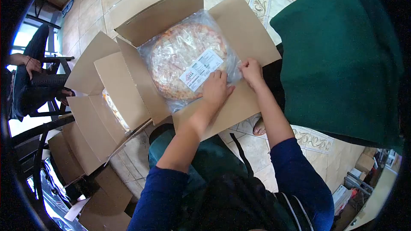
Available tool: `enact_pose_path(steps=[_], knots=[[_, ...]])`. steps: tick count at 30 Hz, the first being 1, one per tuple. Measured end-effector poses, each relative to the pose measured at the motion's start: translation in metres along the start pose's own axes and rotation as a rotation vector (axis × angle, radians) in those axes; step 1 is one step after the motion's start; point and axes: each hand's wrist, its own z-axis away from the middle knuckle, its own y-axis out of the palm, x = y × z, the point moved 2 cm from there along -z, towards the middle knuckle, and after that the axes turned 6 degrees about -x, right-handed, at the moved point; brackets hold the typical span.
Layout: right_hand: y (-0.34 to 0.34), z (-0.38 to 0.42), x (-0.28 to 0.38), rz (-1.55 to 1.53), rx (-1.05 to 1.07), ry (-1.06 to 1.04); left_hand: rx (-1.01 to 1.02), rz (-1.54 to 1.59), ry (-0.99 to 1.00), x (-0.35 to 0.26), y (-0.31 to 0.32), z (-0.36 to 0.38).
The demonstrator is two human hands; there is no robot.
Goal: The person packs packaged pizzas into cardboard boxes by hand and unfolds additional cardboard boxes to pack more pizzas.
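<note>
A pizza (173,51) sealed in clear plastic wrap (234,62) lies in an open cardboard box (244,25), its flaps folded outward. A white printed label (201,70) is stuck on the wrap. My left hand (217,87) rests on the wrapped pizza at the label's lower edge, fingers laid down with nothing gripped. At the box's right corner, my right hand (251,72) has its fingers closed on the edge of the plastic wrap, beside the near flap (231,109).
Left of this box stands another open cardboard box (92,113) with a wrapped pizza (115,110) partly visible inside. A green cloth (338,68) drapes at the right. Another person's hand (32,65) rests on a dark leg at far left. Clutter sits at lower right.
</note>
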Motion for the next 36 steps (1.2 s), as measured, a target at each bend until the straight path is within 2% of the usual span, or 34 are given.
enact_pose_path(steps=[2,4,5,7,8,9,11,12,13,15,17,19,21,22,23,25,29,31,35,36], knots=[[-0.001,-0.001,0.002,-0.517,0.143,0.221,-0.010,0.025,-0.044,-0.003,-0.005,-0.002],[-0.008,0.003,0.027,-0.585,0.177,0.164,-0.079,0.010,-0.152,-0.011,-0.016,-0.006],[-0.014,0.008,0.039,-0.654,0.213,0.117,-0.073,0.014,-0.157,-0.011,-0.018,-0.007],[-0.027,0.003,0.052,-0.682,0.192,0.084,-0.185,-0.080,-0.176,0.000,-0.028,-0.017],[-0.033,-0.001,0.059,-0.717,0.169,0.047,-0.315,-0.058,-0.149,0.006,-0.038,-0.018],[-0.039,-0.005,0.061,-0.714,0.170,0.047,-0.315,-0.057,-0.152,0.012,-0.049,-0.020],[-0.059,-0.010,0.068,-0.133,-0.137,-0.369,-0.547,0.187,-0.173,0.023,-0.072,-0.021],[-0.056,-0.007,0.077,0.141,0.057,-0.374,-0.545,0.186,-0.179,0.025,-0.079,-0.022],[-0.035,-0.011,0.066,0.141,0.062,-0.375,-0.592,0.216,-0.197,0.028,-0.086,-0.022],[0.030,-0.025,0.028,0.425,0.188,-0.510,-0.647,0.243,-0.218,0.029,-0.094,-0.021],[0.046,-0.020,0.009,0.430,0.206,-0.558,-0.639,0.302,-0.268,0.032,-0.099,-0.017],[0.039,-0.022,0.019,0.431,0.215,-0.615,-0.637,0.293,-0.246,0.038,-0.106,-0.017],[-0.005,-0.020,0.054,0.345,0.227,-0.466,-0.625,0.290,-0.244,0.042,-0.112,-0.015],[-0.015,-0.018,0.059,0.340,0.139,-0.526,-0.634,0.303,-0.232,0.043,-0.116,-0.016],[-0.004,-0.019,0.042,0.340,0.151,-0.522,-0.637,0.316,-0.221,0.042,-0.120,-0.015],[0.026,-0.020,0.024,0.387,0.196,-0.795,-0.592,0.270,-0.227,0.049,-0.126,-0.016],[0.013,-0.014,0.046,0.428,0.304,-0.657,-0.560,0.196,-0.293,0.065,-0.146,-0.016],[0.022,-0.006,0.033,0.588,0.363,-0.788,-0.593,0.170,-0.275,0.071,-0.151,-0.021],[0.033,-0.002,0.040,0.617,0.399,-0.934,-0.609,0.108,-0.291,0.081,-0.162,-0.020],[0.031,0.006,0.063,0.581,0.520,-0.988,-0.605,0.103,-0.307,0.088,-0.160,-0.020]])
